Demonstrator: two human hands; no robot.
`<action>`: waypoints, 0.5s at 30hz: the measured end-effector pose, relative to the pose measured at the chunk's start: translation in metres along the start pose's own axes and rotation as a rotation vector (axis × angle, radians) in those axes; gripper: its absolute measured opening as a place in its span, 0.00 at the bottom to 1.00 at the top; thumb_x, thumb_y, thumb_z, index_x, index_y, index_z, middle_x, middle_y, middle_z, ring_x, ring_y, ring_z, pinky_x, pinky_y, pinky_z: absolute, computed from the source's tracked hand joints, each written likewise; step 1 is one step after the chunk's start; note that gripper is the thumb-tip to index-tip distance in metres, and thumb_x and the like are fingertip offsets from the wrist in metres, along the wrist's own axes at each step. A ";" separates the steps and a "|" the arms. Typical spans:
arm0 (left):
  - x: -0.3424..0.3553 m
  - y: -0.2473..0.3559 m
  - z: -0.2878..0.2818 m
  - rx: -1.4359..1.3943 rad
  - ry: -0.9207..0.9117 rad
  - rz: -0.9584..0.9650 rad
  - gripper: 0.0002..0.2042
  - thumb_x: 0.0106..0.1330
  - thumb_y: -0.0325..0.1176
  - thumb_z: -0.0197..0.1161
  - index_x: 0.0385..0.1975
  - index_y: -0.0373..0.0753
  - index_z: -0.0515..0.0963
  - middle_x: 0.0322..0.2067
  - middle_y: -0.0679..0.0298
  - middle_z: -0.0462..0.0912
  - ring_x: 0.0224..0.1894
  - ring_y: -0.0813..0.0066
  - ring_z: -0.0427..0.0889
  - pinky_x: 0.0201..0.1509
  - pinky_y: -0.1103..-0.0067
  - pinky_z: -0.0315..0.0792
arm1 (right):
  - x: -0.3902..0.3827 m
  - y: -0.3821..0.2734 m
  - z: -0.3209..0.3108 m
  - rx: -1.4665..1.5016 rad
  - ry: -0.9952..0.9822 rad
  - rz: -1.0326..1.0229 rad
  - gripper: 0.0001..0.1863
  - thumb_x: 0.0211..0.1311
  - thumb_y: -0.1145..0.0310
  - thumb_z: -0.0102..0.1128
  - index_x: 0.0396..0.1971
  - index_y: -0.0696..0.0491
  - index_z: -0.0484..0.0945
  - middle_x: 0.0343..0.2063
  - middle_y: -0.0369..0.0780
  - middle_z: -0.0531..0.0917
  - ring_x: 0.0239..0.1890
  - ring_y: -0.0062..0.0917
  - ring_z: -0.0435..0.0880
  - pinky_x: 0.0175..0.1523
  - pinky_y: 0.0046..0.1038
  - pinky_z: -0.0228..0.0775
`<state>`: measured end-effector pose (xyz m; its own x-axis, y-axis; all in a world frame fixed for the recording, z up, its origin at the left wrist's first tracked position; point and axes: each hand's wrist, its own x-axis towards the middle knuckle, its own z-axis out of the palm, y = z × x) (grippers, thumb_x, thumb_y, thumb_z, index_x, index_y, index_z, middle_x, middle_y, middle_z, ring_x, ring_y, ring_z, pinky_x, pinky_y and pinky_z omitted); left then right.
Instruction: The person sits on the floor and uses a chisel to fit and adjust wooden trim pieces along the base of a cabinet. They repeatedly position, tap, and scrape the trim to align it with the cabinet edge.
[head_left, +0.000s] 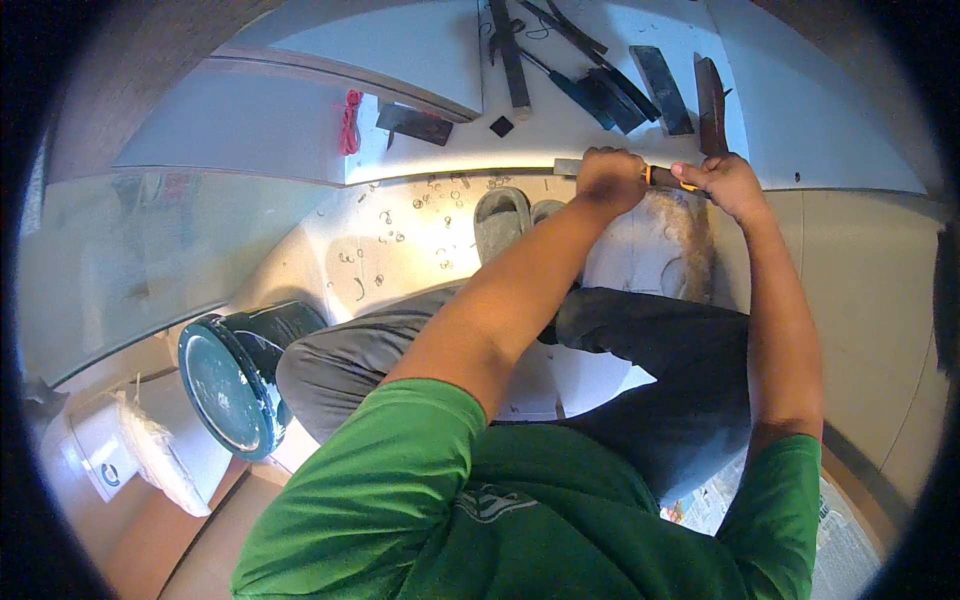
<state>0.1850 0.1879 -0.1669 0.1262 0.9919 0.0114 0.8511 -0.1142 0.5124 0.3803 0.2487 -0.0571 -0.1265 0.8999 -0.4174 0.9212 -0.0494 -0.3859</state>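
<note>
Both my hands are at the front edge of the pale blue shelf (455, 160). A flat-bladed tool that looks like a chisel (566, 167) lies sideways across them, its pale blade end sticking out left of my left hand. My left hand (612, 182) is closed around the tool's middle and hides most of the blade. My right hand (735, 187) is closed at its black and orange handle, thumb along it. Whether the blade touches the shelf edge I cannot tell.
On the shelf lie several dark strips and tools (600, 90), a dark flat block (415, 124), a small black square (501, 126) and a pink cord bundle (350, 122). Curled shavings (390, 235) litter the floor by grey slippers (500, 225). A lidded dark green bucket (222, 385) lies left.
</note>
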 end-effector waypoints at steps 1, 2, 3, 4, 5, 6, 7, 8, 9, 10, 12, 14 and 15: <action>-0.001 -0.002 -0.002 0.000 0.007 0.012 0.12 0.64 0.44 0.62 0.32 0.44 0.88 0.36 0.55 0.90 0.42 0.55 0.89 0.51 0.63 0.79 | 0.001 -0.001 0.001 -0.018 -0.007 0.010 0.39 0.44 0.30 0.77 0.18 0.59 0.83 0.20 0.44 0.84 0.25 0.34 0.81 0.38 0.38 0.74; -0.002 -0.003 -0.004 -0.001 0.018 0.021 0.13 0.64 0.44 0.62 0.32 0.44 0.88 0.36 0.55 0.90 0.42 0.55 0.89 0.51 0.63 0.79 | 0.002 -0.003 0.001 -0.039 -0.015 0.017 0.39 0.45 0.30 0.76 0.19 0.59 0.84 0.20 0.45 0.83 0.25 0.35 0.81 0.38 0.38 0.74; -0.001 -0.001 -0.005 -0.013 0.001 0.001 0.12 0.63 0.43 0.63 0.32 0.44 0.88 0.36 0.55 0.90 0.42 0.54 0.89 0.51 0.63 0.79 | 0.001 -0.004 -0.001 -0.046 -0.001 -0.001 0.40 0.44 0.29 0.76 0.18 0.59 0.83 0.20 0.45 0.83 0.25 0.35 0.80 0.38 0.38 0.73; -0.001 0.003 -0.006 -0.026 -0.017 -0.019 0.11 0.62 0.43 0.63 0.31 0.44 0.88 0.35 0.55 0.90 0.42 0.54 0.89 0.50 0.62 0.79 | -0.001 -0.004 -0.003 -0.052 0.013 -0.018 0.40 0.44 0.29 0.75 0.18 0.59 0.83 0.19 0.45 0.82 0.24 0.35 0.80 0.37 0.39 0.73; 0.001 0.006 -0.003 -0.040 -0.034 -0.035 0.10 0.62 0.42 0.64 0.31 0.45 0.88 0.35 0.55 0.89 0.41 0.54 0.89 0.50 0.62 0.79 | -0.003 -0.004 -0.005 -0.058 0.030 -0.032 0.40 0.44 0.28 0.75 0.18 0.59 0.83 0.19 0.45 0.82 0.24 0.35 0.80 0.37 0.39 0.73; 0.002 0.007 0.001 -0.027 -0.010 -0.032 0.10 0.62 0.42 0.64 0.31 0.45 0.88 0.35 0.55 0.89 0.41 0.54 0.89 0.50 0.62 0.79 | -0.001 0.000 -0.005 -0.043 0.034 -0.040 0.40 0.44 0.28 0.74 0.18 0.59 0.83 0.19 0.45 0.82 0.24 0.36 0.80 0.37 0.39 0.73; 0.003 0.009 0.004 -0.014 0.015 -0.028 0.10 0.62 0.42 0.64 0.31 0.45 0.88 0.35 0.55 0.89 0.41 0.54 0.89 0.50 0.62 0.79 | 0.002 0.007 -0.004 -0.029 0.038 -0.049 0.41 0.44 0.27 0.74 0.17 0.59 0.83 0.19 0.46 0.81 0.24 0.36 0.79 0.37 0.39 0.73; 0.003 0.011 0.004 0.001 0.035 -0.026 0.10 0.62 0.42 0.64 0.31 0.45 0.88 0.35 0.54 0.89 0.41 0.54 0.89 0.50 0.61 0.79 | 0.001 0.006 -0.005 -0.011 0.039 -0.055 0.41 0.44 0.27 0.73 0.17 0.59 0.82 0.18 0.46 0.81 0.23 0.36 0.79 0.36 0.39 0.73; 0.002 0.009 0.003 -0.006 0.033 -0.013 0.11 0.62 0.42 0.64 0.31 0.45 0.88 0.34 0.54 0.89 0.41 0.53 0.89 0.49 0.61 0.79 | 0.001 0.004 -0.006 -0.057 0.035 -0.053 0.41 0.44 0.27 0.74 0.17 0.59 0.82 0.18 0.45 0.81 0.23 0.36 0.79 0.36 0.39 0.73; 0.002 0.006 0.002 -0.014 0.030 0.001 0.11 0.63 0.42 0.63 0.30 0.44 0.88 0.34 0.54 0.89 0.40 0.53 0.89 0.49 0.61 0.79 | 0.003 0.002 -0.007 -0.103 0.032 -0.050 0.41 0.43 0.27 0.74 0.17 0.58 0.82 0.18 0.45 0.81 0.23 0.36 0.79 0.35 0.39 0.73; 0.001 0.002 0.002 -0.018 0.039 0.020 0.11 0.63 0.42 0.63 0.29 0.44 0.87 0.33 0.54 0.89 0.39 0.53 0.89 0.47 0.61 0.80 | 0.003 -0.003 -0.007 -0.137 0.025 -0.050 0.41 0.44 0.27 0.74 0.16 0.58 0.82 0.18 0.45 0.81 0.23 0.36 0.79 0.35 0.39 0.73; 0.001 -0.001 0.003 -0.020 0.063 0.036 0.11 0.62 0.42 0.63 0.28 0.43 0.87 0.31 0.54 0.89 0.37 0.52 0.89 0.46 0.62 0.80 | 0.003 -0.004 -0.006 -0.120 0.023 -0.050 0.41 0.44 0.27 0.73 0.16 0.58 0.82 0.18 0.45 0.81 0.23 0.36 0.79 0.35 0.39 0.73; 0.003 -0.001 0.005 -0.021 0.069 0.029 0.11 0.62 0.41 0.63 0.28 0.43 0.87 0.31 0.54 0.89 0.37 0.52 0.89 0.46 0.61 0.80 | 0.005 -0.003 -0.006 -0.113 0.017 -0.057 0.41 0.45 0.27 0.73 0.17 0.58 0.82 0.19 0.44 0.82 0.23 0.36 0.79 0.35 0.39 0.73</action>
<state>0.1873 0.1912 -0.1711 0.1152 0.9897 0.0852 0.8364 -0.1429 0.5291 0.3795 0.2559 -0.0529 -0.1742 0.9073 -0.3827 0.9485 0.0501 -0.3129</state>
